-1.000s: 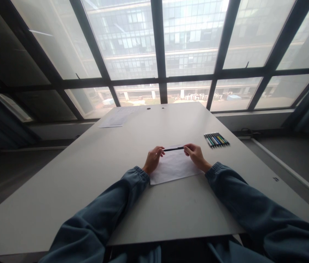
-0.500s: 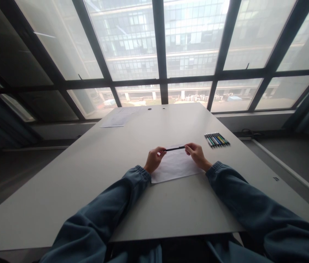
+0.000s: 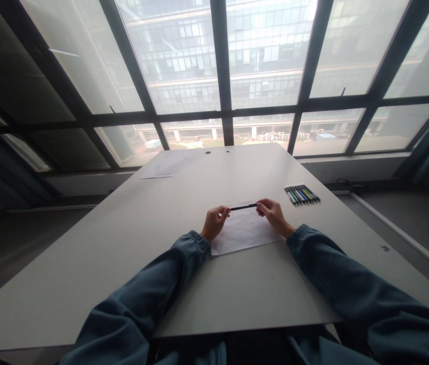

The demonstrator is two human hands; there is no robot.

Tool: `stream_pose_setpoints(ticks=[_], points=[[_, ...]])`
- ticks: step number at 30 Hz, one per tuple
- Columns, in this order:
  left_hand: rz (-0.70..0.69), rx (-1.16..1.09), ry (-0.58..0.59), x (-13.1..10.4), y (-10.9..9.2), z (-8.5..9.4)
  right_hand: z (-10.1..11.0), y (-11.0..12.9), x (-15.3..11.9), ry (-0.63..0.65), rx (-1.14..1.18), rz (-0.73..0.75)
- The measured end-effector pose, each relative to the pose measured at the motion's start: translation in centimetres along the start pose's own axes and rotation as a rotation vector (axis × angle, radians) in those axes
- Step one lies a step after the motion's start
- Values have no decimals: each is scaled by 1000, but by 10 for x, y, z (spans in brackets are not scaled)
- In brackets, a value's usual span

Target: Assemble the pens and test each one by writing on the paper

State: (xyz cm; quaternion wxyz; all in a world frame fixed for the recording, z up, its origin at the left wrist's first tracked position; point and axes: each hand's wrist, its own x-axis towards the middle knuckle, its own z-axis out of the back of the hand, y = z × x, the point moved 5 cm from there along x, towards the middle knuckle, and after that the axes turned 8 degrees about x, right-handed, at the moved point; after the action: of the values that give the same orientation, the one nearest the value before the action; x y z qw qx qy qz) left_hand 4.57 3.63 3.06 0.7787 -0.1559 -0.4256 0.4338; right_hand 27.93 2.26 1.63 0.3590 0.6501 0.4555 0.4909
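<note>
A slim black pen (image 3: pixel 243 207) is stretched level between my two hands, above a sheet of white paper (image 3: pixel 246 234). My left hand (image 3: pixel 215 221) pinches its left end between thumb and fingers. At the other end, my right hand (image 3: pixel 272 214) grips the pen the same way. Both hands are just over the sheet, and they hide parts of its side edges. To the right of my right hand lies a row of several pens (image 3: pixel 302 194) with coloured barrels, side by side.
The long white table (image 3: pixel 130 258) reaches toward a large window wall. Another sheet of paper (image 3: pixel 161 165) lies at the far left. A small dark mark (image 3: pixel 385 248) shows near the right edge. Two small dark spots are at the far end.
</note>
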Motion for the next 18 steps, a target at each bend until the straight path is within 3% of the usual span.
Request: stream_pose_setpoints(ticks=[5,11,18], points=[[-27,0,-28,-1,-2,-1,4,-2,2,-24,12,0],[-110,-8,18,-2,-5,-3,7,-2,3,-49,14,15],[-98,-6,38,-1,-7,-4,9,-7,4,-51,11,14]])
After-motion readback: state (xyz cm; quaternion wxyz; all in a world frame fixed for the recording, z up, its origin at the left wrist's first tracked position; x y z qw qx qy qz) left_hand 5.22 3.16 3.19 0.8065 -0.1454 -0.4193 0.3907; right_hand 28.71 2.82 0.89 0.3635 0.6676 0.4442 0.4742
